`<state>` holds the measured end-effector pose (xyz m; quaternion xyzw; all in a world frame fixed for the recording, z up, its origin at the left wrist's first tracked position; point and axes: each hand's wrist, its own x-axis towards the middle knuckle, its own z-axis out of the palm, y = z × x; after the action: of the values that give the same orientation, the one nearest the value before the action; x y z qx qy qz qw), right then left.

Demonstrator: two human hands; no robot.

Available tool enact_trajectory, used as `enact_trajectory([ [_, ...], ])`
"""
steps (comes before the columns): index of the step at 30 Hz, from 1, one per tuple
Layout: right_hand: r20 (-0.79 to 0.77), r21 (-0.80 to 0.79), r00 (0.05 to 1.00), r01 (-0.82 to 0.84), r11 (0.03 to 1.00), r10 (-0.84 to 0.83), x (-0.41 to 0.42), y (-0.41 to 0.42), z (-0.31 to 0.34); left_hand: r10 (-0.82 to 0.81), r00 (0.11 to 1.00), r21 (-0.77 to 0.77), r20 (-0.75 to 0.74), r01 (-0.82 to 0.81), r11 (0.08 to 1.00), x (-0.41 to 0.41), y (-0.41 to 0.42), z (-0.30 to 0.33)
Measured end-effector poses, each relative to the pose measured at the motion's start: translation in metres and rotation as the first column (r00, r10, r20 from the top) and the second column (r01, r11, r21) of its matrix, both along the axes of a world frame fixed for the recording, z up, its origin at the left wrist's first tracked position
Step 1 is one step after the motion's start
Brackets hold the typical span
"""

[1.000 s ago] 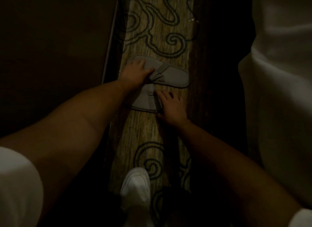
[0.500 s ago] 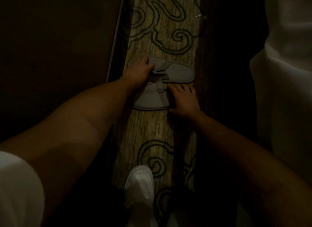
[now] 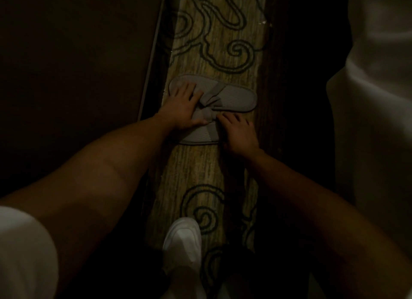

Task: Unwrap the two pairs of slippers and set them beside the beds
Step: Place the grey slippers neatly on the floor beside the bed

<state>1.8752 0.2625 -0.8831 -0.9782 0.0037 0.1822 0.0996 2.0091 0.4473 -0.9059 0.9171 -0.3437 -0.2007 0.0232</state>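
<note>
- Two grey slippers are seen lying on a strip of patterned carpet (image 3: 200, 169), in a dim room, between a dark panel on the left and white bedding (image 3: 374, 102) on the right.
- The far slipper (image 3: 234, 97) is laid crosswise, its sole flat and its toe band bunched near the middle.
- The near slipper (image 3: 198, 136) is set just beside it and is partly covered by both hands; the two appear to touch where the bands meet, though this cannot be told for sure.
- The left hand (image 3: 182, 107) is spread flat, palm down, across the left end of the far slipper, with its thumb laid against the crumpled band of the near one; nothing is seen gripped in it.
- The right hand (image 3: 238, 131) is placed at the right edge of the near slipper, fingers bent and tips pressed on the band; whether the fabric is pinched cannot be told.
- A white shoe (image 3: 182, 238) is planted on the carpet nearer the camera, well apart from the slippers.
- White sleeves are visible at both lower corners.
</note>
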Motion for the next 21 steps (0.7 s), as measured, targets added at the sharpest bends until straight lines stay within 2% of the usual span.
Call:
enact_trajectory([
  [5, -0.033, 0.136, 0.991, 0.133, 0.982, -0.130, 0.006, 0.007, 0.002, 0.033, 0.999, 0.041, -0.020, -0.032, 0.999, 0.000, -0.010, 0.003],
  [9, 0.065, 0.237, 0.884, 0.437, 0.867, -0.464, 0.025, -0.002, 0.004, 0.060, 0.997, 0.040, -0.057, -0.058, 0.998, 0.002, -0.012, 0.005],
  [12, -0.061, 0.258, 0.826, 0.556, 0.790, -0.561, 0.041, -0.022, 0.002, 0.064, 0.993, 0.026, -0.103, -0.062, 0.998, 0.004, -0.011, 0.003],
  [14, -0.101, 0.342, 0.791, 0.597, 0.726, -0.603, 0.047, -0.030, 0.003, 0.065, 0.992, 0.013, -0.108, -0.064, 0.998, 0.003, -0.009, 0.001],
  [15, -0.114, 0.431, 0.730, 0.648, 0.628, -0.674, 0.049, -0.031, 0.004, 0.062, 0.993, 0.001, -0.103, -0.063, 0.998, 0.003, -0.008, 0.000],
  [17, -0.223, 0.591, 0.522, 0.744, 0.312, -0.823, 0.052, -0.034, 0.006, 0.058, 0.995, -0.018, -0.081, -0.060, 0.998, 0.003, -0.009, -0.001],
  [18, -0.299, 0.624, 0.440, 0.761, 0.175, -0.847, 0.053, -0.035, 0.007, 0.054, 0.996, -0.021, -0.071, -0.056, 0.998, 0.003, -0.009, 0.000],
  [19, -0.357, 0.631, 0.390, 0.771, 0.089, -0.849, 0.053, -0.036, 0.006, 0.050, 0.997, -0.019, -0.067, -0.052, 0.998, 0.003, -0.010, 0.001],
  [21, -0.428, 0.618, 0.339, 0.786, 0.002, -0.838, 0.054, -0.039, 0.005, 0.048, 0.997, -0.014, -0.068, -0.049, 0.999, 0.003, -0.010, 0.003],
])
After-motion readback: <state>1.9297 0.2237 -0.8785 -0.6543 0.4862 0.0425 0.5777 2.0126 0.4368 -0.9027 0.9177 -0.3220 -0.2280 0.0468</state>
